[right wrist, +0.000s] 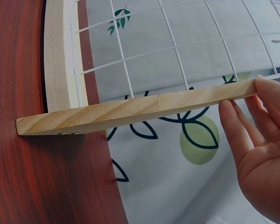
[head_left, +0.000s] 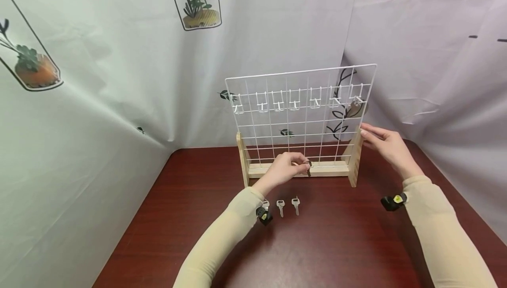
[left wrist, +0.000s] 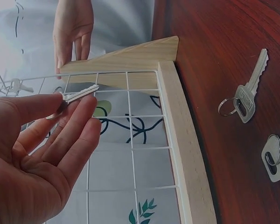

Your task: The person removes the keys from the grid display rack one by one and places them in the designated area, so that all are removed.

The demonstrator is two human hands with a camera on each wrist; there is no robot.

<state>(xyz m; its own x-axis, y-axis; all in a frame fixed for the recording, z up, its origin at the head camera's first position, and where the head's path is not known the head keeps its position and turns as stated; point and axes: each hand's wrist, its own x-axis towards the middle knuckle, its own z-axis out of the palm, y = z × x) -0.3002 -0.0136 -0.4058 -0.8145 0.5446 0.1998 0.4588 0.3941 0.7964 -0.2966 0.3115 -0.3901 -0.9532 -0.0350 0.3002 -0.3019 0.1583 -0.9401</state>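
Note:
My left hand (head_left: 282, 169) pinches a silver key (left wrist: 83, 93) between thumb and fingertips, in front of the lower part of a white wire grid rack. The key's ring is partly hidden by the fingers in the left wrist view. At the rack's right end, my right hand (head_left: 390, 148) grips the upper part of the wooden side support (right wrist: 144, 106), thumb and fingers on its two faces. Short white hooks (head_left: 314, 103) hang in a row across the upper grid, and no key shows on them in the head view.
Three more keys lie on the dark red table in front of the rack: a right one (head_left: 295, 206), a middle one (head_left: 281, 207) and a left one (head_left: 266, 205) partly covered by the left wrist camera (head_left: 263, 216). Behind stands a pale cloth backdrop (head_left: 119, 50) with printed plants.

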